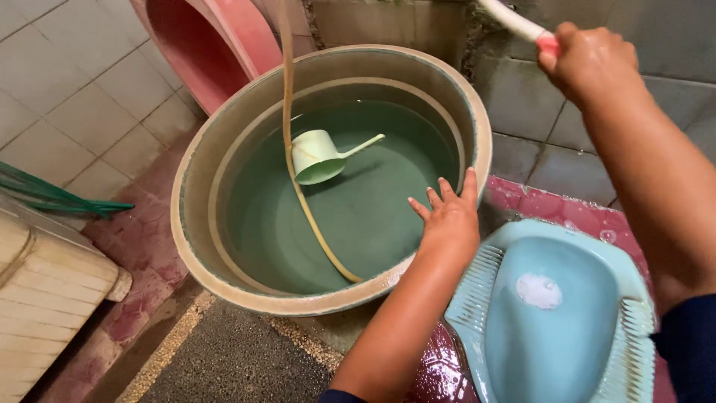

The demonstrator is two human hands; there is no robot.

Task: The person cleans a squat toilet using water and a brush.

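- Fingers of our left hand (446, 216) are spread wide and flat, holding nothing; the palm rests at the inner rim of the round water tub (216, 149), above the water.
- Our right hand (589, 60) is closed in a fist around a white handle with a pink end (522, 24); the handle runs up and out of view, so we cannot tell what it belongs to.
- A pale green dipper (321, 157) floats in the tub, well apart from our left hand, its handle pointing right.
- A thin yellowish hose (287, 112) comes down from above and ends under the water near the tub's front wall.
- A light blue squat toilet (552, 313) sits just beside the tub, under our right forearm.
- A pink basin (216, 37) leans behind the tub.
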